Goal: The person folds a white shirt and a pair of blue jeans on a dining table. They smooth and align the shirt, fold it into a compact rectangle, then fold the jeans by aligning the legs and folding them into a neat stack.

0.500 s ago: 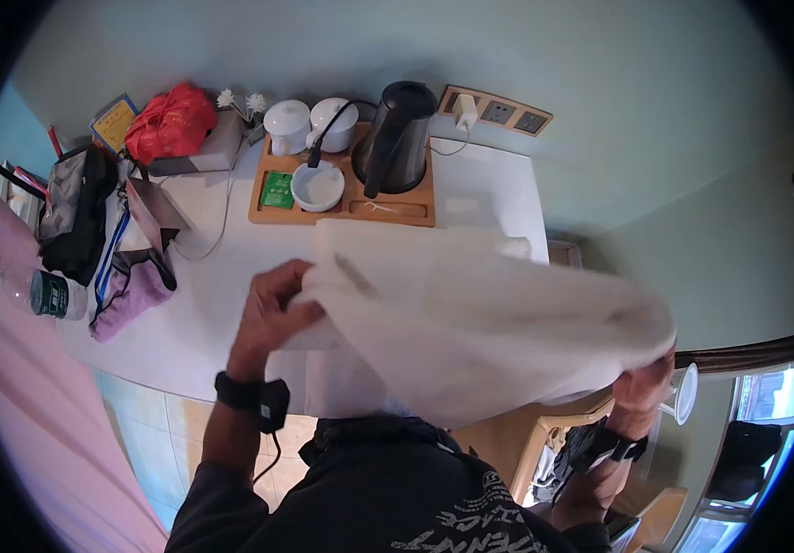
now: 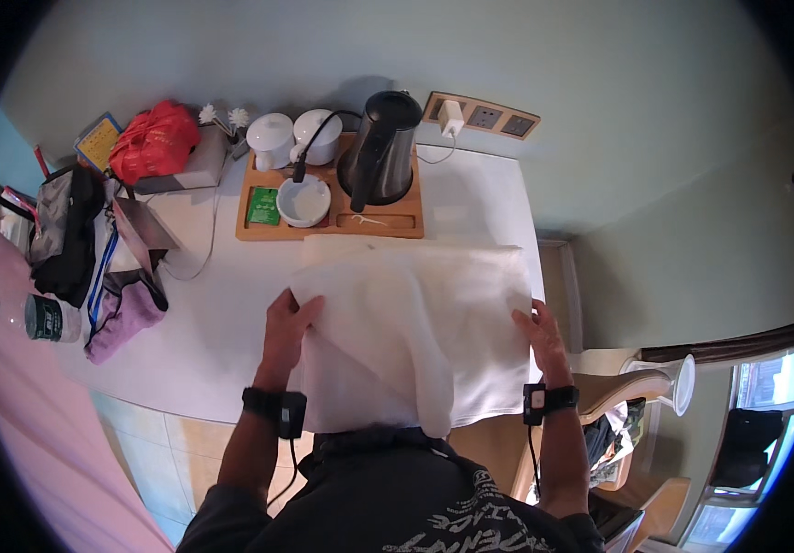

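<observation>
White cloth (image 2: 480, 286) on a pale counter (image 2: 199, 350), seen from above. The cloth lies before the person's torso, its far edge just beside a wooden tray (image 2: 251, 232); a raised fold runs down its middle toward the near edge. The left hand (image 2: 288, 324) pinches the cloth's left edge, thumb on the upper face; the right hand (image 2: 542, 334) pinches the right edge in like manner. Each wrist bears a black strap (image 2: 266, 403). The tray carries a dark kettle (image 2: 388, 143) at right, two lidded white cups (image 2: 271, 140) at the rear left, and a white bowl (image 2: 303, 214) beside a green packet (image 2: 263, 206). Farther left, a red bag (image 2: 157, 143) rests on a grey box (image 2: 196, 168); a clear bottle (image 2: 52, 318) lies near a purple fabric item (image 2: 132, 318).
</observation>
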`<action>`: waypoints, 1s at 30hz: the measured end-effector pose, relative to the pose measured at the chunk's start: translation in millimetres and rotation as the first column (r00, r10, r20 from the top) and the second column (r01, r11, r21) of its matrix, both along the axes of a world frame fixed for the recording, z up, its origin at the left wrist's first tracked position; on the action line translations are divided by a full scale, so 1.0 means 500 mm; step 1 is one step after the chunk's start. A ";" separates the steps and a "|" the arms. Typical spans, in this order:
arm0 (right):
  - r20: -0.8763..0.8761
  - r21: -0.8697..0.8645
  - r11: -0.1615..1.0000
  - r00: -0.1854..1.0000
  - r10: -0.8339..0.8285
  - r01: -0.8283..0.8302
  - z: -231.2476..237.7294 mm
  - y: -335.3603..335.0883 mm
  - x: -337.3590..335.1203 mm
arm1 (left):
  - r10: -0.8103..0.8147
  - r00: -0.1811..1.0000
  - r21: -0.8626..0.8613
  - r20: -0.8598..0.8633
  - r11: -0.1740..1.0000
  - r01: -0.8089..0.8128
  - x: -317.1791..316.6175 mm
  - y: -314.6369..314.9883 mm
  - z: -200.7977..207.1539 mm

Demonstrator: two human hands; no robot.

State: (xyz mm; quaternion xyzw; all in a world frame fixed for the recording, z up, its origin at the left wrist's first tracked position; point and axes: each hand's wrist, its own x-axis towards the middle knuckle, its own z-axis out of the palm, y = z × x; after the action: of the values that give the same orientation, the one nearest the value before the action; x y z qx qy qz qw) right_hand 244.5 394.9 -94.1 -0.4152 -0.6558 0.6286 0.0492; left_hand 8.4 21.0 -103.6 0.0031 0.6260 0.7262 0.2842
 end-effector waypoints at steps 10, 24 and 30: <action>-0.160 -0.218 0.974 0.983 -0.094 0.057 0.081 -0.055 0.017 | 0.089 0.986 0.032 -0.144 0.996 -0.086 0.008 0.062 0.052; -0.197 0.057 0.982 0.966 -0.168 0.182 0.112 -0.141 0.056 | -0.006 0.982 -0.331 -0.188 0.942 -0.057 0.059 -0.054 0.003; -0.167 -0.168 0.969 0.964 -0.208 0.180 0.014 -0.085 0.102 | -0.047 0.993 -0.198 -0.105 0.980 0.025 0.066 -0.028 0.049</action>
State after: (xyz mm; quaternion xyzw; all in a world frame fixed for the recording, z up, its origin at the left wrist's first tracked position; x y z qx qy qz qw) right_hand 295.6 352.4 -87.3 -0.4205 -0.5551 0.7040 0.1392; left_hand 41.5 6.7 -79.0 0.0259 0.7090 0.6543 0.2617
